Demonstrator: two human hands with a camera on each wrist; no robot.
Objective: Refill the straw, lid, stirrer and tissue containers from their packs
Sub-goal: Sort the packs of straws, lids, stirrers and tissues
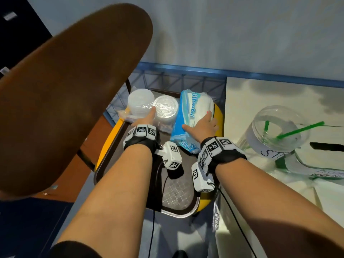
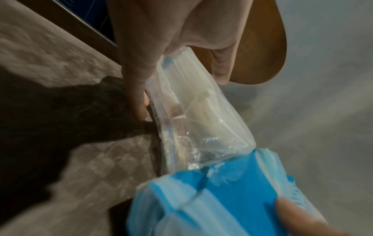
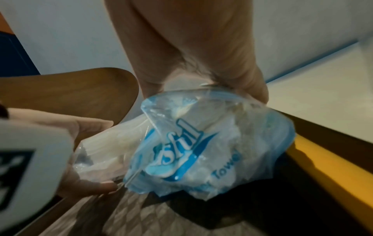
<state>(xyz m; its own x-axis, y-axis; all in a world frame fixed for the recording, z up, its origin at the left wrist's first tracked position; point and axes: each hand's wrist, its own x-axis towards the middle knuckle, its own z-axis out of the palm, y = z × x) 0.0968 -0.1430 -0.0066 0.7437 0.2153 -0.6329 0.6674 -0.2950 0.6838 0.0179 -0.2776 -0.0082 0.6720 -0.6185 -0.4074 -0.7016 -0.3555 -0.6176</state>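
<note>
On the brown tray (image 1: 176, 198) lie a clear-wrapped pack of white lids (image 1: 165, 110) and a blue tissue pack (image 1: 193, 108). My left hand (image 1: 144, 117) reaches onto the lid pack. In the left wrist view its thumb and fingers (image 2: 139, 105) curl round the clear lid pack (image 2: 201, 111). My right hand (image 1: 197, 120) holds the tissue pack and, in the right wrist view, grips the top of that tissue pack (image 3: 201, 143). A clear straw jar (image 1: 279, 131) with a few green straws (image 1: 299, 130) stands on the white table to the right.
A second stack of clear lids (image 1: 140, 103) sits left of the held pack. The tray rests on a yellow seat (image 1: 219, 112). A brown chair back (image 1: 74, 90) looms at the left. A blue wire rack (image 1: 186, 81) runs behind, and a white table (image 1: 279, 94) lies right.
</note>
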